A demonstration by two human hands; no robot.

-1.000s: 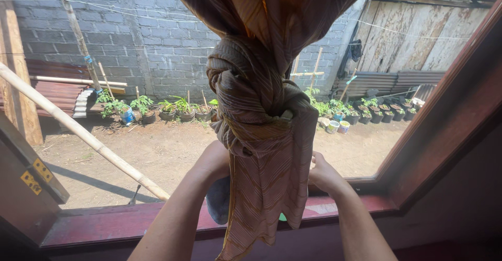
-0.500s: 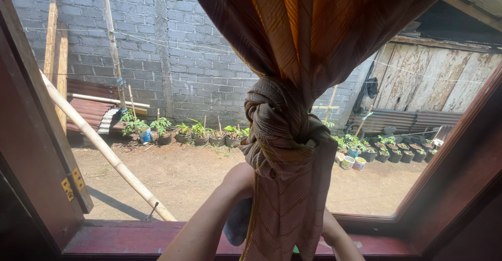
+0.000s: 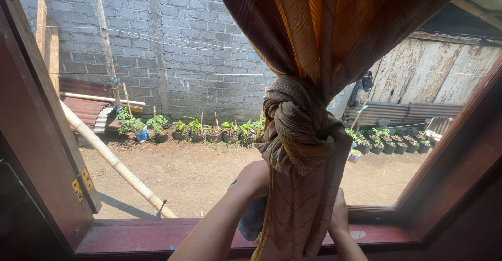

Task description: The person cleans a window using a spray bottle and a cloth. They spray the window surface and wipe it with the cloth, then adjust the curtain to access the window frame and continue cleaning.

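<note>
A striped brown-and-orange curtain [image 3: 314, 47] hangs before an open window, tied into a big knot [image 3: 293, 130], its tail [image 3: 298, 209] dropping past the sill. My left hand [image 3: 253, 180] is pressed against the left side of the tail just under the knot, with a grey cloth [image 3: 252, 216] bunched below it. My right hand [image 3: 340, 214] lies behind the right edge of the tail, mostly hidden by fabric. Its fingers cannot be seen.
A dark red window sill [image 3: 146, 235] runs below, with the red frame [image 3: 31, 135] at left and right. Outside, a bamboo pole [image 3: 112, 161] leans across a dirt yard, with potted plants [image 3: 193, 130] along a grey brick wall [image 3: 183, 41].
The view has shifted, so the knot now sits lower and further right. My right hand has dropped lower and slipped more behind the curtain tail. My left hand stays against the fabric.
</note>
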